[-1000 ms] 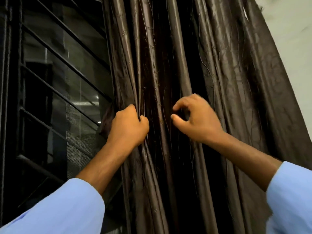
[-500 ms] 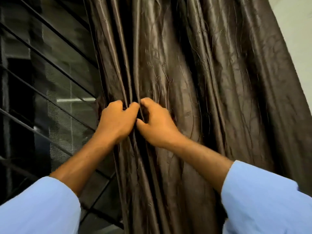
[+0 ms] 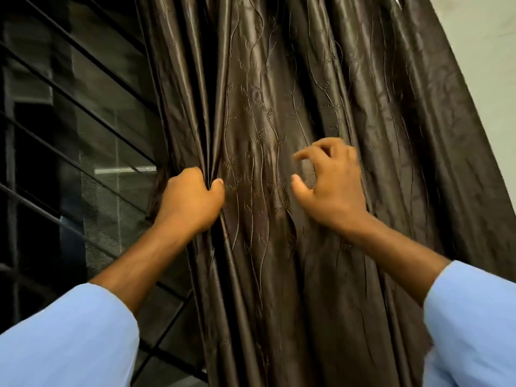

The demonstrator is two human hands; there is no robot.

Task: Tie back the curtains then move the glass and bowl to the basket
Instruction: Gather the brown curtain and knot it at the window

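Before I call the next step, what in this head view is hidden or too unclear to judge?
- Glass, bowl, basket, any tie-back: none in the head view; the curtain fills it.
- Curtain top and hem: cut off by the frame edges.
- Left hand grips gathered folds; its fingertips are buried in them.
- Right hand: fingers motion-blurred, curled close to the fabric, apparently holding nothing; contact unclear.
- Beyond the window bars: dark, nothing readable.
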